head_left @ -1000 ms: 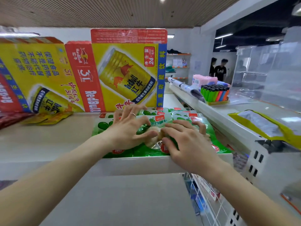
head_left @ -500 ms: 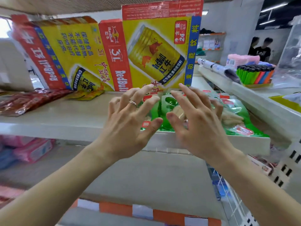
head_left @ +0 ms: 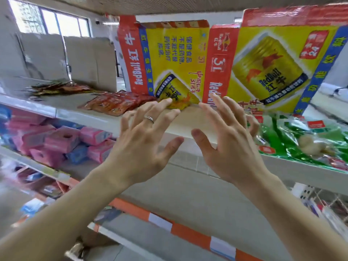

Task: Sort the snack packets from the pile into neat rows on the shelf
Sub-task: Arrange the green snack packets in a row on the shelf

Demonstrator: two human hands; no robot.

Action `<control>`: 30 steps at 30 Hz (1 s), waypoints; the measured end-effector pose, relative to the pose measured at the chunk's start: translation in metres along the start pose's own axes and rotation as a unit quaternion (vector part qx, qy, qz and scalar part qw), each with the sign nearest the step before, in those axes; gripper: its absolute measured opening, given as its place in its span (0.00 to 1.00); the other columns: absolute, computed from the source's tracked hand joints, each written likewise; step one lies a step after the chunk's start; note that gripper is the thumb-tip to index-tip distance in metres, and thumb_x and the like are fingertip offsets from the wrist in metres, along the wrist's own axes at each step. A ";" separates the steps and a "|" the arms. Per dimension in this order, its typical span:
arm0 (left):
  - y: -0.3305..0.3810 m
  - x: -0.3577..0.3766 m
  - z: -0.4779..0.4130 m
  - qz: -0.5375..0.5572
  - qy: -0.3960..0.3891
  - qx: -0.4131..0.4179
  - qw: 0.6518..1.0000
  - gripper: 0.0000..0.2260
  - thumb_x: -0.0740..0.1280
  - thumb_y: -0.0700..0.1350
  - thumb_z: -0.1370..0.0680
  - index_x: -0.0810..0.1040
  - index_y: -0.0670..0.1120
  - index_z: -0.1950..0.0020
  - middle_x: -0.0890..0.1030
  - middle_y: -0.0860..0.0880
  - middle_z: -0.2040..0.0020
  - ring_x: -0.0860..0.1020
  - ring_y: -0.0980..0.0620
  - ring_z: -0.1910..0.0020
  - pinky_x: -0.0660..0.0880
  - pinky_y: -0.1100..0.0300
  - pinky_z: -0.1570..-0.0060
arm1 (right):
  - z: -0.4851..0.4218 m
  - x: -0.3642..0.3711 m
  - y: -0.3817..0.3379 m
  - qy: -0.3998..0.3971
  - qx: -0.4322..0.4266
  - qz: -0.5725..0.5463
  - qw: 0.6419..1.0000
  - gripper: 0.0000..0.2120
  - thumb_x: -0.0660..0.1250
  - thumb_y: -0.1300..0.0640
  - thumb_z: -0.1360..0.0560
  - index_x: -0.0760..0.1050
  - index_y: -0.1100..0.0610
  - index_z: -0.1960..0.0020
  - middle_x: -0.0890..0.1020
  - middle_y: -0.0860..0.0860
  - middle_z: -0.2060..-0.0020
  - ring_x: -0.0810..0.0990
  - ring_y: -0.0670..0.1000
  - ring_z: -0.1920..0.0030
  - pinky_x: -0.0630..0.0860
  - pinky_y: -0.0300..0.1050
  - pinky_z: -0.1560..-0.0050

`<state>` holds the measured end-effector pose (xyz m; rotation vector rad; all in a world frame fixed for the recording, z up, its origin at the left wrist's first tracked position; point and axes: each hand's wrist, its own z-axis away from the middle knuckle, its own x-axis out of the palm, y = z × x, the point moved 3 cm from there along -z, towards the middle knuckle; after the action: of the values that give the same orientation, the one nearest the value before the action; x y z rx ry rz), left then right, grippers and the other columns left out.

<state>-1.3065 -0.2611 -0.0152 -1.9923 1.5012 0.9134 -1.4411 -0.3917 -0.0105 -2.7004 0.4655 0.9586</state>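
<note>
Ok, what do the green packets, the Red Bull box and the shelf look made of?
Green packets: glossy plastic film, crinkled with bright highlights. Red Bull box: printed cardboard, creased at folds. Shelf: smooth off-white, probably painted metal.

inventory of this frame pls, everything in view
shelf: one, white, across view
green snack packets: several, green, shelf right end
red snack packets: several, red-orange, shelf middle
Red Bull carton panels: count unclear, yellow-red, upright at shelf back
yellow packets: few, yellow, at those panels' foot
dark packets: several, blurred, shelf far left
plain cardboard: two panels, grey-brown, back left
soft packs: many, pink and blue, lower shelf
left hand: open, ringed, before shelf edge
right hand: open, empty, beside it
</note>
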 end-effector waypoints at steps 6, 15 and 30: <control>-0.106 -0.034 0.046 -0.035 0.021 -0.061 0.997 0.27 0.55 0.64 0.22 0.64 0.54 0.25 0.61 0.54 0.22 0.58 0.50 0.24 0.56 0.45 0.29 | -0.028 0.065 -0.100 -0.020 -0.049 -0.037 0.998 0.28 0.56 0.38 0.23 0.69 0.50 0.28 0.63 0.49 0.23 0.57 0.52 0.23 0.56 0.61 0.33; -0.243 -0.072 0.130 -0.069 -0.003 -0.142 0.987 0.27 0.56 0.64 0.23 0.66 0.55 0.26 0.60 0.55 0.22 0.59 0.49 0.24 0.58 0.45 0.29 | -0.054 0.160 -0.245 -0.072 -0.079 -0.111 0.988 0.26 0.58 0.40 0.23 0.66 0.47 0.27 0.60 0.47 0.23 0.52 0.50 0.23 0.49 0.54 0.30; -0.348 -0.082 0.167 -0.123 -0.001 -0.171 0.978 0.28 0.56 0.62 0.21 0.66 0.52 0.24 0.62 0.53 0.22 0.59 0.49 0.24 0.57 0.45 0.29 | -0.086 0.227 -0.340 -0.095 -0.112 -0.176 0.973 0.26 0.54 0.38 0.23 0.68 0.47 0.28 0.63 0.46 0.24 0.55 0.50 0.23 0.54 0.64 0.30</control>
<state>-1.0242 0.0095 -0.0702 -2.3523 1.1176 1.1246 -1.0987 -0.1553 -0.0521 -2.7115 -0.1647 1.2039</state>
